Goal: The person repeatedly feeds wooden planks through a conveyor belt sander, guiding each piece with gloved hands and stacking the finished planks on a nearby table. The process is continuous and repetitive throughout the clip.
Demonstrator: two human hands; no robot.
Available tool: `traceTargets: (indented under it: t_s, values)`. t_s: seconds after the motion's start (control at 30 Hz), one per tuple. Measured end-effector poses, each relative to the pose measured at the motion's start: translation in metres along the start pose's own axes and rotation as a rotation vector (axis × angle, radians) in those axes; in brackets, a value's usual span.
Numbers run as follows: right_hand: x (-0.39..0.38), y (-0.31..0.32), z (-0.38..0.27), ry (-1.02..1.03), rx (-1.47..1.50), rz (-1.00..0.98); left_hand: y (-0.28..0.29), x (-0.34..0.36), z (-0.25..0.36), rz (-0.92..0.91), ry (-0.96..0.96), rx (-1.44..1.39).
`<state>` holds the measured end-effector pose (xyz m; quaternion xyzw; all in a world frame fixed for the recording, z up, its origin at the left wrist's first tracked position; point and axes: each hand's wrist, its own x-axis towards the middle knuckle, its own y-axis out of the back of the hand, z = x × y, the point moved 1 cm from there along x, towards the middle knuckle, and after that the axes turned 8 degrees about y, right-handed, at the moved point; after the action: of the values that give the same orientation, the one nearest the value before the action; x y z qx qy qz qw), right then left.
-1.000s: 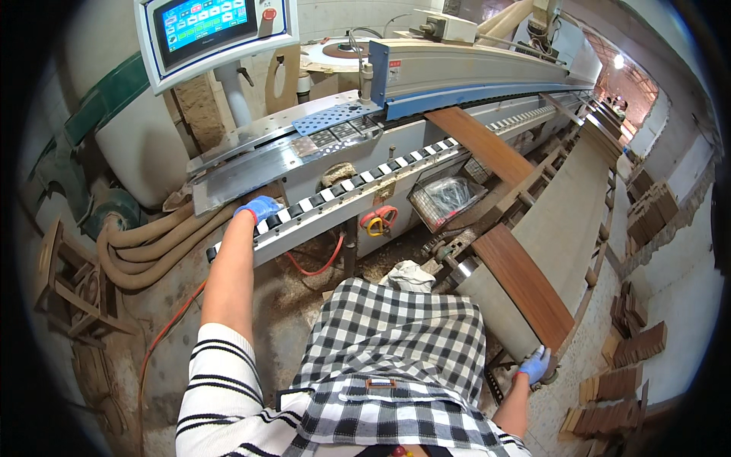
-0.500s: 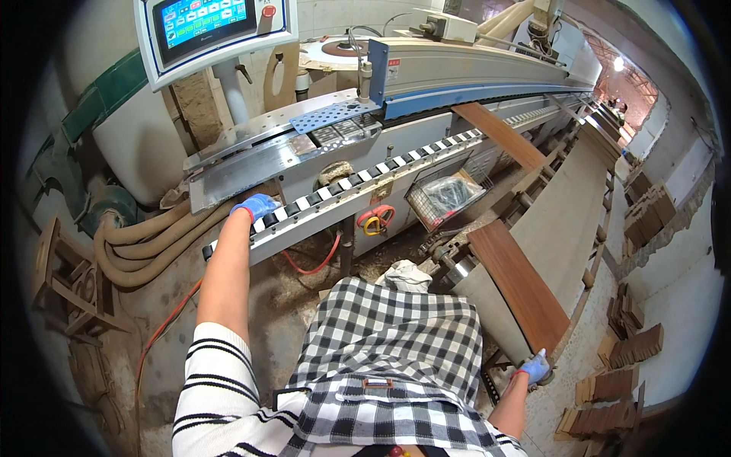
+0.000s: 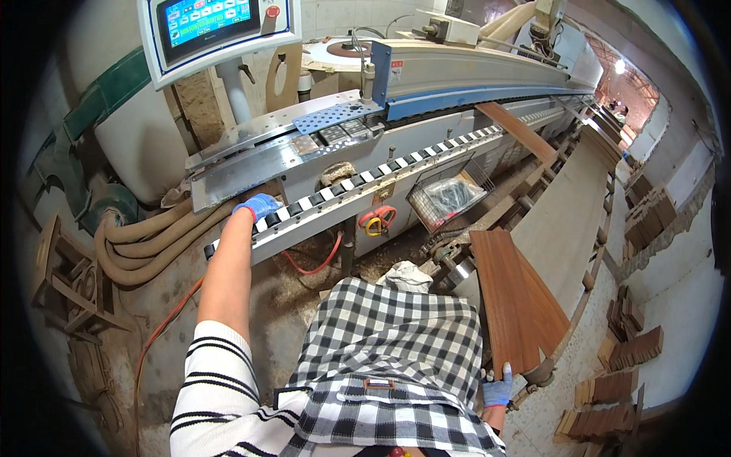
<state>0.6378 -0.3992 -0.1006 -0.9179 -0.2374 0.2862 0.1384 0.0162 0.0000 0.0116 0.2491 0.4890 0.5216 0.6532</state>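
Observation:
My left hand (image 3: pixel 260 205), in a blue glove, is closed over the near left end of a rail of black and white rollers (image 3: pixel 293 208). My right hand (image 3: pixel 497 390), gloved in blue and grey, grips the near end of a brown wooden board (image 3: pixel 505 305), with a digit on its top face. That board overlaps a second brown board (image 3: pixel 542 308), fanned out to its right. Both lie across the near end of a grey conveyor belt (image 3: pixel 552 221). Farther off, another brown board (image 3: pixel 519 131) spans from the blue-edged machine (image 3: pixel 472 90) toward the belt.
A control screen (image 3: pixel 209 23) stands at the upper left. Beneath the rail are a wire basket with a plastic bag (image 3: pixel 448 196) and red and yellow scissors-like handles (image 3: pixel 377 221). Thick hoses (image 3: pixel 148 247) curl at left. Stacked boards (image 3: pixel 636 346) line the right wall.
My right hand has moved left from the one board's near corner to the end of a second board, which now shows fanned out beside it. The far board has slid away along the machine.

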Motion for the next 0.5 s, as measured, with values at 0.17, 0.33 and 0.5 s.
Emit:
traceTargets:
  t_s: [0.17, 0.33, 0.5]
  values:
    - [0.003, -0.001, -0.042, 0.137, 0.115, -0.159, -0.003, 0.009, -0.008, 0.011, -0.019, 0.025]
    - [-0.020, -0.002, -0.058, 0.302, 0.037, -0.278, -0.008, 0.018, -0.012, 0.069, -0.031, 0.036]
    - [-0.038, -0.052, -0.066, 0.292, 0.011, -0.437, -0.004, 0.016, -0.017, 0.014, -0.028, 0.022]
